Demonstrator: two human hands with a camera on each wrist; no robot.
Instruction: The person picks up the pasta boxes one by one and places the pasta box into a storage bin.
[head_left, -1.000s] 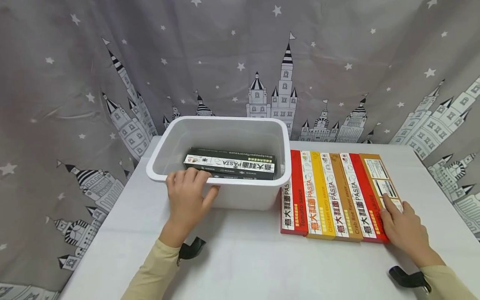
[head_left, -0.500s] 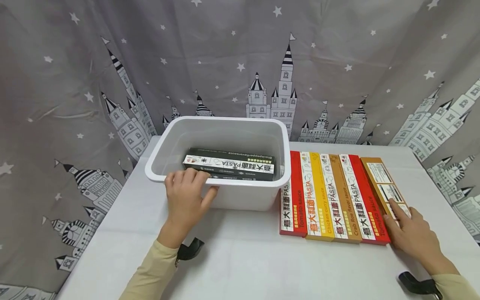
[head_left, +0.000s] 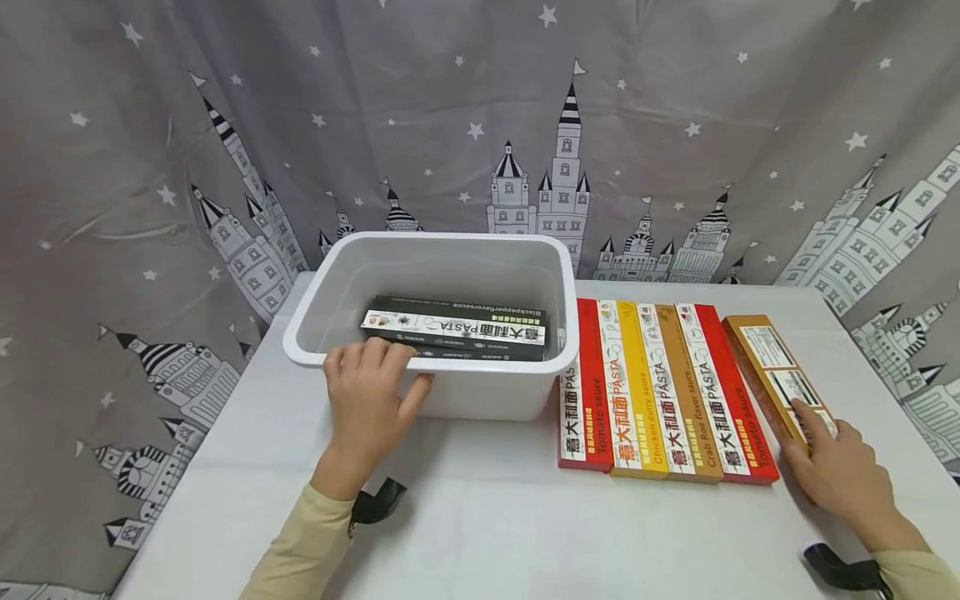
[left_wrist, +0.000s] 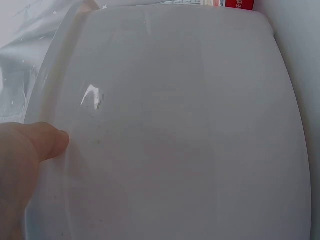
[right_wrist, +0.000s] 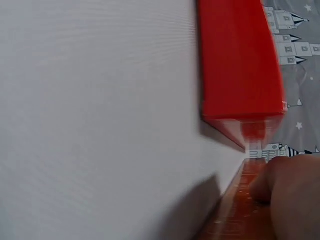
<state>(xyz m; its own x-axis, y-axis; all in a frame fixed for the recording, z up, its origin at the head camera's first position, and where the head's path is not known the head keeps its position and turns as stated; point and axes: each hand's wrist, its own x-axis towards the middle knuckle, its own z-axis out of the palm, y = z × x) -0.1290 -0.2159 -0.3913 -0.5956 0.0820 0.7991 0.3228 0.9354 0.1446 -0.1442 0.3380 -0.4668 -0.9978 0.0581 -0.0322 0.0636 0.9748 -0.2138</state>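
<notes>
In the head view, the front rim of the white plastic tub [head_left: 487, 365] is gripped by the left hand [head_left: 367, 400], fingers hooked over the edge and thumb outside. Inside the tub, a black-pepper-sauce pasta box [head_left: 453, 329] is seen lying lengthwise. To the right of the tub, a row is formed by a tomato sauce box [head_left: 596, 383], a chicken curry box [head_left: 633, 383], a crab roe box [head_left: 678, 383] and a second tomato sauce box [head_left: 731, 400]. The brown pasta box [head_left: 776, 367], farthest from the tub, is held at its near end by the right hand [head_left: 847, 475], thumb on the tub-facing side. It was lying against the row a second ago; a gap has now been opened, so it can be judged freed for handling alone.

In the left wrist view, the thumb is shown pressed against the tub's outer wall; the other fingertips are hidden.

In the right wrist view, the brown box is touched by a digit, apart from the red box's end. Whether it is lifted cannot be told.
</notes>
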